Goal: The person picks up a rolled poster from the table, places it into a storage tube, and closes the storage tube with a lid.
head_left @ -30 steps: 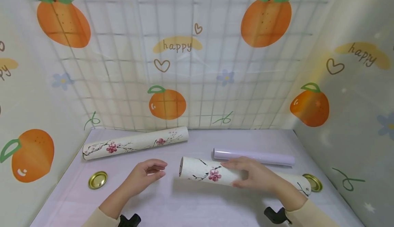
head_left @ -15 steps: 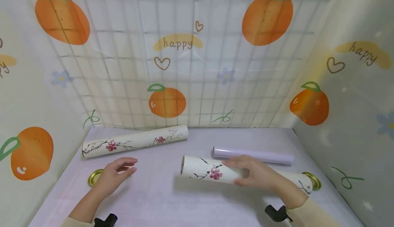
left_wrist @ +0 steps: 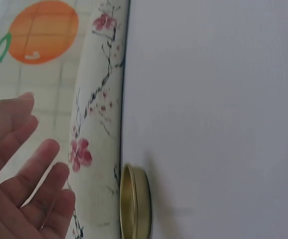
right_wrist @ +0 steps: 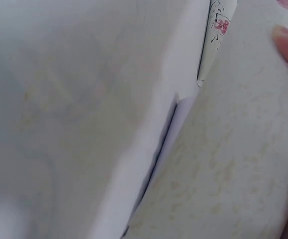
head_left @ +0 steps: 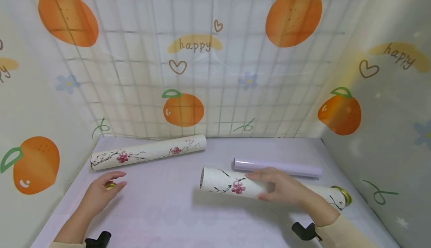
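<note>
My right hand grips a white cardboard tube printed with plum blossoms, fingers on the far side and thumb on the near side. The tube's open left end is raised, with a shadow below it; in the right wrist view the tube fills much of the picture, with a fingertip at its edge. My left hand hovers at the left with fingers relaxed and apart, holding nothing. Between its fingers and thumb shows part of a gold metal lid, mostly hidden. The left wrist view has this lid beyond the fingertips.
A second blossom-printed tube lies at the back left. Behind my right hand is a thinner glossy lilac tube. Another gold lid is at the held tube's right end. Patterned cloth walls enclose the lilac tabletop.
My left hand has moved left, from near the held tube's open end to over the left gold lid. My right hand and its tube have stayed nearly still.
</note>
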`<state>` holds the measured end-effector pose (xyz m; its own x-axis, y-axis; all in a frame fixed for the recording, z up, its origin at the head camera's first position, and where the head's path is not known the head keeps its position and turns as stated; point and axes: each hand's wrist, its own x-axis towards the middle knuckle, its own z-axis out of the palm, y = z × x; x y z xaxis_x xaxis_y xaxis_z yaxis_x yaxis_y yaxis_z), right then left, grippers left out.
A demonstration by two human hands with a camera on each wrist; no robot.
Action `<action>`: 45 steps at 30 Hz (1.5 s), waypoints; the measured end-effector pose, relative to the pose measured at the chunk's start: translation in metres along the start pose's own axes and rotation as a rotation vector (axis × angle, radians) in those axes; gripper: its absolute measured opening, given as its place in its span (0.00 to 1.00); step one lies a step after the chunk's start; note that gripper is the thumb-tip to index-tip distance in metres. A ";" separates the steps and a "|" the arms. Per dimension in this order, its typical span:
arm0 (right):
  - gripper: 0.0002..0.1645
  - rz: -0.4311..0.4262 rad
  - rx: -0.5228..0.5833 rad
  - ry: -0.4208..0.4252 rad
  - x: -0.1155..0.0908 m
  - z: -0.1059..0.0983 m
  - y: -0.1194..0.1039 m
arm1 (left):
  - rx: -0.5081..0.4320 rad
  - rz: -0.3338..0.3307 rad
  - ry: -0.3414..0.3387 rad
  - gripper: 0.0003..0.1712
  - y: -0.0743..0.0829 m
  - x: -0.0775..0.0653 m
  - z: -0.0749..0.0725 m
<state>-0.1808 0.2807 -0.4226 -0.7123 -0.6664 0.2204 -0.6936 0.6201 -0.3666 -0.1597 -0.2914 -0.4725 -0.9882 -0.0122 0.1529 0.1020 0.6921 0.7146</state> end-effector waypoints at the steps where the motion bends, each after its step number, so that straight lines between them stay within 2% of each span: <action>1: 0.42 -0.004 0.000 0.000 0.000 0.000 0.000 | 0.004 -0.022 -0.010 0.25 -0.003 -0.001 -0.003; 4: 0.41 -0.007 -0.003 0.000 0.000 0.000 -0.001 | 0.023 -0.072 -0.032 0.28 -0.010 -0.002 -0.009; 10: 0.42 0.015 0.001 -0.018 0.001 0.000 -0.002 | 0.035 -0.083 -0.050 0.30 -0.026 -0.004 -0.013; 15: 0.41 0.029 -0.009 -0.024 0.000 -0.003 -0.001 | 0.081 -0.084 -0.080 0.33 -0.038 0.000 -0.014; 21: 0.41 0.005 -0.007 0.003 -0.001 -0.002 -0.001 | 0.121 -0.074 -0.135 0.36 -0.049 0.004 -0.013; 27: 0.42 -0.020 -0.019 0.024 -0.002 0.000 -0.001 | 0.163 -0.009 -0.133 0.34 -0.058 0.004 -0.007; 32: 0.42 -0.015 -0.027 0.022 -0.003 0.001 0.000 | 0.232 0.030 -0.131 0.33 -0.060 0.005 -0.001; 45: 0.41 0.036 -0.032 0.015 -0.002 0.000 0.001 | 0.307 0.008 -0.111 0.32 -0.056 0.006 -0.001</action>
<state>-0.1804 0.2825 -0.4237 -0.7379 -0.6375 0.2214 -0.6707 0.6564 -0.3454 -0.1712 -0.3308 -0.5104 -0.9957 0.0610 0.0699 0.0869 0.8775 0.4716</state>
